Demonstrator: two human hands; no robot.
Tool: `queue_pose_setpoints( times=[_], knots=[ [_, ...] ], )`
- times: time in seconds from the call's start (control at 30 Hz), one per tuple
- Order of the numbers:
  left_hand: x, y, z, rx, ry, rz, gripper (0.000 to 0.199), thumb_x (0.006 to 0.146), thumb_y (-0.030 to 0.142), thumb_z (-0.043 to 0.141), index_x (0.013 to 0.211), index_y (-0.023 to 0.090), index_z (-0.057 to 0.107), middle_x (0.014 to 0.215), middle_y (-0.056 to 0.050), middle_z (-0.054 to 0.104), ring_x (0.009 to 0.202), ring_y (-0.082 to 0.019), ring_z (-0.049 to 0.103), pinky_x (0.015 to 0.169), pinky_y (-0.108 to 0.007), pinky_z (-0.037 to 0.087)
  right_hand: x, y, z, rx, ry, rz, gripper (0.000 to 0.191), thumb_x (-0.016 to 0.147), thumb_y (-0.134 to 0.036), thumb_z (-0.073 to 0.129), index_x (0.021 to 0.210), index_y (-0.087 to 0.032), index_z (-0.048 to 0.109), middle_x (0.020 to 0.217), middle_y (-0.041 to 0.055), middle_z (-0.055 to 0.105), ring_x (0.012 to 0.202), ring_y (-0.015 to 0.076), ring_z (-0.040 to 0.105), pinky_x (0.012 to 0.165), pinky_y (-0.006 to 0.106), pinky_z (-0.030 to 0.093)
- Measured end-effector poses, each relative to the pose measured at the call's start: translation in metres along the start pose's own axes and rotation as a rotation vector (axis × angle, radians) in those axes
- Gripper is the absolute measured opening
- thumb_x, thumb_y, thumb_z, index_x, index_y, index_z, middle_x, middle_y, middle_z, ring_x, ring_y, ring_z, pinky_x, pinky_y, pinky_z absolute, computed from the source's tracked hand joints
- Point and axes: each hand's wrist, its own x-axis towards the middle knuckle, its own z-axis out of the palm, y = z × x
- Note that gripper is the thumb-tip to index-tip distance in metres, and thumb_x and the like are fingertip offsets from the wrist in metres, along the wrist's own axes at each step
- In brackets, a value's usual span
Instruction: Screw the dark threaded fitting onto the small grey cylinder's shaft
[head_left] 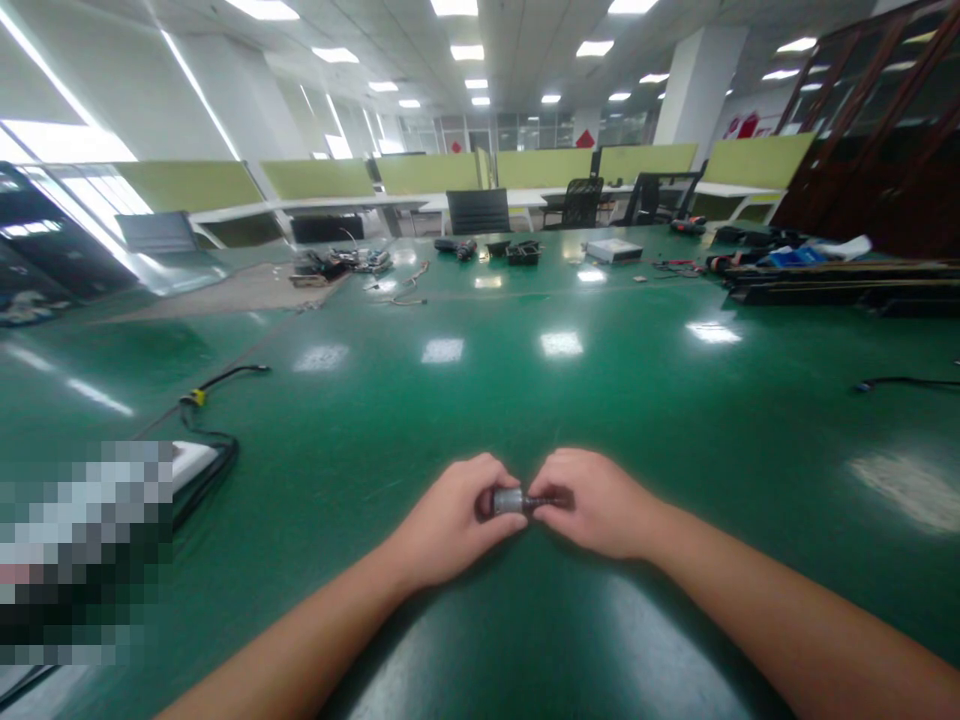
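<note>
A small silver metal cylinder (508,501) with a dark, thin shaft (546,501) on its right end lies level between my two hands, low in the middle of the view. My left hand (463,515) is closed round the cylinder, thumb in front and fingers behind. On the other side, my right hand (594,505) pinches the shaft between thumb and fingers. Both hands are just over the green tabletop (480,400), with their fingertips nearly touching.
At the left lie a pixelated object (82,530) and a black cable (217,450). Tools and electronic parts (337,262) sit along the far edge, with a silver box (613,250). Dark long bars (825,285) lie at the far right, a cable (907,381) nearer.
</note>
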Motion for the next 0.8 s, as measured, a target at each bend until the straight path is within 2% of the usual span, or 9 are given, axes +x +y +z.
queue_pose_setpoints(
  times=[0.27,0.8],
  knots=[
    [0.0007,0.0019,-0.0016,-0.002,-0.006,-0.003,0.017,0.085,0.033,0.072,0.095,0.020,0.066,0.083,0.000,0.061,0.075,-0.016,0.055,0.067,-0.026,0.039,-0.0009,0.0003,-0.0029,-0.005,-0.008,0.001,0.005,0.082,-0.016,0.072,0.086,-0.019,0.071,0.079,0.0017,0.067,0.077,0.0163,0.058,0.070,0.027,0.042],
    [0.0002,0.0020,-0.0018,0.016,0.004,-0.004,0.019,0.085,0.035,0.072,0.096,0.020,0.066,0.084,-0.001,0.062,0.076,-0.017,0.056,0.069,-0.027,0.039,-0.0049,0.0025,-0.0082,-0.086,-0.003,0.009,0.006,0.079,-0.017,0.072,0.084,-0.020,0.071,0.082,0.0019,0.068,0.081,0.0187,0.059,0.077,0.032,0.039]
  ],
)
